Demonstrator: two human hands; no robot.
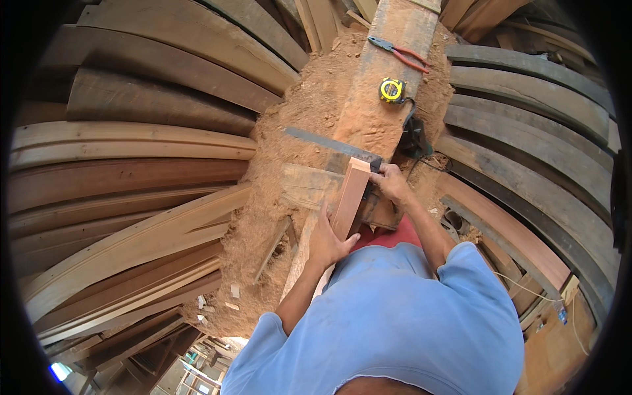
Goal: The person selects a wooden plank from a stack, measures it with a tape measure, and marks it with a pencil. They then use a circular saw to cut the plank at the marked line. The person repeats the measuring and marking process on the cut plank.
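Note:
A short reddish wood block [350, 195] lies on a sawdust-covered workbench [368, 105]. My left hand [327, 240] presses on the block's near end and holds it down. My right hand [391, 182] grips the handle of a hand saw [329, 144], whose grey blade runs to the left across the block's far end.
A yellow tape measure [392, 90] and red-handled pliers [401, 54] lie farther along the bench. A dark power tool [415, 137] sits at the bench's right edge. Stacks of long planks [131, 164] flank both sides. Sawdust [296, 112] is heaped left of the bench.

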